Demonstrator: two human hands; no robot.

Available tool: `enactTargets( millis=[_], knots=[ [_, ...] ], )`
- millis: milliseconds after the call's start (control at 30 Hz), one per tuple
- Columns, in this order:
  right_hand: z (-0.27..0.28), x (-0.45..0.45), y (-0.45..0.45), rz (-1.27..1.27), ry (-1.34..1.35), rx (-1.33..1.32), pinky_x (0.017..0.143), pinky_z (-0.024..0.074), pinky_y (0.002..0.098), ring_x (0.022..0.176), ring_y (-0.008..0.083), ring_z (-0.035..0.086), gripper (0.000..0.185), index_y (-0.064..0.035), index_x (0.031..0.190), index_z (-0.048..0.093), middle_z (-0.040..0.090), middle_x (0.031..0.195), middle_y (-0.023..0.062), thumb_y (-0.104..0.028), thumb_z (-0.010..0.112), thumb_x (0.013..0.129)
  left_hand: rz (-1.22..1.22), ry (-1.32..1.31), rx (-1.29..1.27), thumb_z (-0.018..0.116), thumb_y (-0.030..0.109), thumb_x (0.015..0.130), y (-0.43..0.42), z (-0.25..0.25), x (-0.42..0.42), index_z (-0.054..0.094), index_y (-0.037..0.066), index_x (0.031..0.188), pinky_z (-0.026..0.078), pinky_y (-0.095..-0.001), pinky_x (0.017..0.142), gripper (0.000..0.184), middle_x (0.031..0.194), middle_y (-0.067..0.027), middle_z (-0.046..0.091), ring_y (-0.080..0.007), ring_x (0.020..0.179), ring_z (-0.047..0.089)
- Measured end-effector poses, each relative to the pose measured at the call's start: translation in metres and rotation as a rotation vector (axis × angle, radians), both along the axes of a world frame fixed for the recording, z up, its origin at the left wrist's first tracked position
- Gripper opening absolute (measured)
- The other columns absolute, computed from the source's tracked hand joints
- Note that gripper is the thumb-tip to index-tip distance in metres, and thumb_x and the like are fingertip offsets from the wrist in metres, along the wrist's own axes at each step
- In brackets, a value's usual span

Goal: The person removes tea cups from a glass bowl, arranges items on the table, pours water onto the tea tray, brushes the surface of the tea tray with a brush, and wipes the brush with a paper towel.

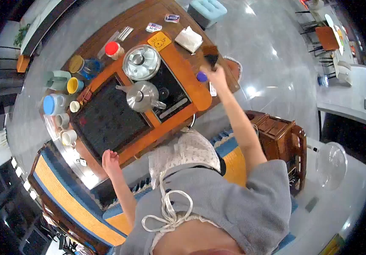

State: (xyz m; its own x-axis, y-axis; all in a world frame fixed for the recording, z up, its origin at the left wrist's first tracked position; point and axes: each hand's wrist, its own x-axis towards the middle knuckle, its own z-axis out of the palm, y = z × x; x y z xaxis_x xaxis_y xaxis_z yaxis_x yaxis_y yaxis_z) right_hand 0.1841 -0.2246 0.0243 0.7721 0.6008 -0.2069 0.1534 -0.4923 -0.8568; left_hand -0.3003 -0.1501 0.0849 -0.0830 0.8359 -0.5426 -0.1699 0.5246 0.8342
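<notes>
My right hand (217,76) is closed around a brush (211,52) with brown and dark bristles, held over the right end of the wooden tea table (229,78). A small purple-topped item (201,76) lies beside that hand, and a white packet of tissues (189,40) is just beyond the brush. My left hand (111,162) is at the near edge of the black tea tray (113,121), fingers loosely bent and nothing visible in them. A steel kettle (142,97) and a round lidded steel pot or tray (141,62) stand between the hands.
Along the table's left side stand a blue-lidded jug (54,104), a yellow cup (74,85), pale mugs (69,137) and a glass jar (90,68). A red-lidded jar (114,50) is at the back. A wooden cabinet (272,131) stands at my right, a cushioned bench (70,191) at my left.
</notes>
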Motion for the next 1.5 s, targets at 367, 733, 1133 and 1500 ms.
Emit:
enactTargets(
  millis=[367,733,1133,1500],
  knots=[
    [-0.145,0.169,0.163,-0.064,-0.140,-0.307,0.081,0.0426,0.0330,0.095,0.0255,0.058,0.040,-0.0090,0.104,0.061,0.063,0.098,0.0124,-0.029,0.065,0.071,0.226,0.302,-0.179,0.060,0.017,0.080,-0.089,-0.016,-0.042,0.056,0.006,0.089,0.042,-0.0231,0.057,0.015,0.073,-0.0010,0.054,-0.0107,0.064,0.051],
    [0.037,0.121,0.145,-0.028,-0.250,0.101,0.054,0.0414,0.0297,0.054,0.0202,0.054,0.017,-0.0045,0.076,0.062,0.060,0.064,0.0069,-0.021,0.064,0.074,-0.176,0.439,0.123,0.056,0.013,0.082,0.001,0.035,0.041,0.057,0.002,0.078,0.040,-0.0210,0.065,0.011,0.074,-0.0017,0.051,-0.0089,0.068,0.049],
    [0.209,-0.025,0.045,0.279,1.030,0.306,0.039,0.0280,0.0196,0.056,0.0080,0.048,0.016,-0.0113,0.094,0.054,0.054,0.073,-0.0016,-0.013,0.058,0.079,-0.885,-0.015,1.001,0.065,0.007,0.072,0.054,0.142,0.274,0.062,0.007,0.081,0.037,-0.0330,0.090,0.010,0.109,-0.0083,0.056,-0.0208,0.104,0.051],
    [0.227,-0.173,0.014,0.104,1.008,0.808,0.079,0.0489,0.0324,0.093,0.0184,0.058,0.036,-0.0047,0.116,0.047,0.056,0.107,0.0071,-0.012,0.056,0.082,-0.667,0.256,1.405,0.070,0.009,0.063,0.022,0.188,0.203,0.062,0.009,0.080,0.044,-0.0348,0.078,0.019,0.098,-0.0072,0.057,-0.0263,0.093,0.055]
  ],
)
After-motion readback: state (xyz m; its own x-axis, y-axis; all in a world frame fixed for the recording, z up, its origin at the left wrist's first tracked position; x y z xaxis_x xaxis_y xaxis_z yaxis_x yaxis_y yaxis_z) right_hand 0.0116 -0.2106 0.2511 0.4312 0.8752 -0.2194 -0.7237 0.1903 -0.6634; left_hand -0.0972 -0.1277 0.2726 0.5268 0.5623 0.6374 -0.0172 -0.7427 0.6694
